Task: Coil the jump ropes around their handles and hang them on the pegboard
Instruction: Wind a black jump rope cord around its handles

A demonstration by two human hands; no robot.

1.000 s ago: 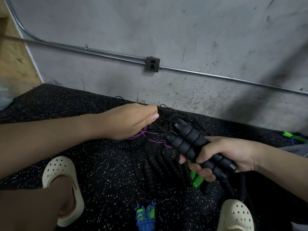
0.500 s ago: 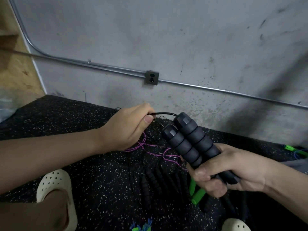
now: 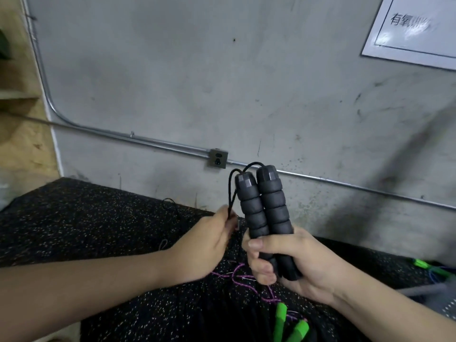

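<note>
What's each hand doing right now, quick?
Left hand: closed, pinching the black cord beside the handles.
Right hand: closed around the two black handles, held upright together.

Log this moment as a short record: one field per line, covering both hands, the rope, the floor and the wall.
right hand: wrapped around two black handles, held side by side, upright
left hand: pinching the black cord just left of the handles
cord: loops out of both handle tops, not yet coiled
floor: speckled black mat with purple cord, green handles
wall: grey concrete, metal conduit, outlet box, white sign
pegboard: not in view
</note>
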